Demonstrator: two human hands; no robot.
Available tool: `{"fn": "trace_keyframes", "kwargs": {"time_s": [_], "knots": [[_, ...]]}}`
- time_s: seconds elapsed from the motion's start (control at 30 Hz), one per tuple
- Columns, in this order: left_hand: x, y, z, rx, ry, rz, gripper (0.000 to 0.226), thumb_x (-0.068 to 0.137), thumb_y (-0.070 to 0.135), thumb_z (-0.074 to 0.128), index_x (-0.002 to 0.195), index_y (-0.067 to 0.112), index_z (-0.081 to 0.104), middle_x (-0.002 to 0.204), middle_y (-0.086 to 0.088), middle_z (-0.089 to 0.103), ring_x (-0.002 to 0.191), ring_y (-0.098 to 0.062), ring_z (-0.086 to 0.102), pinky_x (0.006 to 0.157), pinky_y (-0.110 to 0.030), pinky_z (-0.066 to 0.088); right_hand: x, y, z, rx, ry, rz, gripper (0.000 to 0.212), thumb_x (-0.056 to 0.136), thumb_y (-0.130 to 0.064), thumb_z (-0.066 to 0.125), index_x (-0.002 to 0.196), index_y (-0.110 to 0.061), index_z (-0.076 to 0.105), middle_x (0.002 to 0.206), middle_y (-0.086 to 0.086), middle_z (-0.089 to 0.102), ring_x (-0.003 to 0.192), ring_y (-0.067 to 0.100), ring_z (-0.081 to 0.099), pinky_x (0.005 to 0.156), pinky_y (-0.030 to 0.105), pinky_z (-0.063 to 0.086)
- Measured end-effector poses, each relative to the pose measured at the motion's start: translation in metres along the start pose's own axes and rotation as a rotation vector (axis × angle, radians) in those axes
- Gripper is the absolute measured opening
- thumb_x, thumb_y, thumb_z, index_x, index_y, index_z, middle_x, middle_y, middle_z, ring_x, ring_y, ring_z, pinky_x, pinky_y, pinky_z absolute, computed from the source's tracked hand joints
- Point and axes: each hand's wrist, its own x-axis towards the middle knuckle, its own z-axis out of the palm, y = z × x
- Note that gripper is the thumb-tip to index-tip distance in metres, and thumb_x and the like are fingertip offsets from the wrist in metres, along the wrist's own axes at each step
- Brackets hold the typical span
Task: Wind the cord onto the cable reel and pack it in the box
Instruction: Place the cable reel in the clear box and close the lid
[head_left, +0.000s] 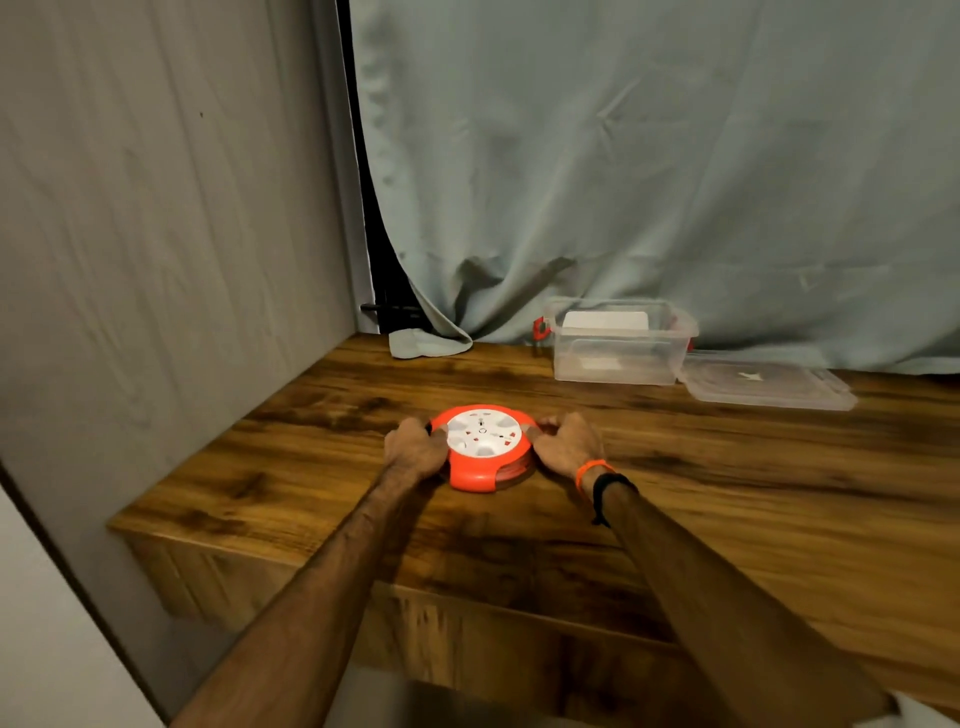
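Note:
A round orange cable reel (483, 449) with a white socket face lies flat on the wooden table (311, 467). My left hand (415, 449) grips its left edge, thumb over the rim. My right hand (566, 444) holds the right edge the same way. Cord windings show in the reel's side slot at the front right; no loose cord is in sight. A clear plastic box (618, 343) with red clips stands open at the back of the table, something white inside it. Its clear lid (763, 382) lies flat just to the right of it.
A grey-blue curtain (649, 171) hangs behind the table and its hem rests on the back left corner. A wall (156, 234) closes off the left side. The table's near edge runs diagonally below my forearms.

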Motion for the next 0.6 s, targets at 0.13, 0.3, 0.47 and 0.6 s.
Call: {"fn": "trace_keyframes", "kwargs": {"time_s": [0.13, 0.3, 0.47, 0.6], "knots": [[-0.010, 0.006, -0.010, -0.035, -0.038, -0.006, 0.042, 0.099, 0.036, 0.056, 0.123, 0.001, 0.062, 0.129, -0.020, 0.063, 0.120, -0.033, 0.057, 0.099, -0.036, 0.047, -0.007, 0.001, -0.015, 0.026, -0.058, 0.025, 0.045, 0.087, -0.039, 0.064, 0.126, -0.015, 0.063, 0.130, 0.006, 0.063, 0.121, 0.024, 0.056, 0.104, 0.029, 0.041], [-0.026, 0.026, -0.020, -0.068, -0.054, 0.022, 0.045, 0.095, 0.039, 0.062, 0.122, 0.004, 0.056, 0.127, -0.018, 0.062, 0.114, -0.034, 0.060, 0.088, -0.038, 0.054, -0.018, 0.006, -0.050, 0.084, -0.071, 0.071, 0.055, 0.081, -0.031, 0.072, 0.131, -0.012, 0.058, 0.122, 0.005, 0.065, 0.116, 0.021, 0.057, 0.097, 0.023, 0.040], [-0.038, 0.066, -0.013, -0.071, -0.067, 0.127, 0.044, 0.092, 0.039, 0.066, 0.121, 0.006, 0.063, 0.127, -0.015, 0.065, 0.119, -0.031, 0.057, 0.099, -0.036, 0.048, -0.019, 0.020, -0.095, 0.159, 0.001, 0.062, 0.041, 0.079, -0.022, 0.076, 0.116, -0.011, 0.064, 0.089, -0.002, 0.064, 0.100, 0.016, 0.061, 0.097, 0.025, 0.043], [-0.040, 0.097, 0.014, -0.177, -0.145, 0.180, 0.039, 0.091, 0.032, 0.070, 0.121, 0.008, 0.064, 0.122, -0.014, 0.068, 0.115, -0.031, 0.061, 0.099, -0.038, 0.050, -0.009, 0.034, -0.129, 0.235, 0.133, 0.070, 0.026, 0.076, -0.018, 0.077, 0.099, -0.014, 0.066, 0.073, -0.005, 0.063, 0.087, 0.013, 0.060, 0.093, 0.021, 0.044]]}}
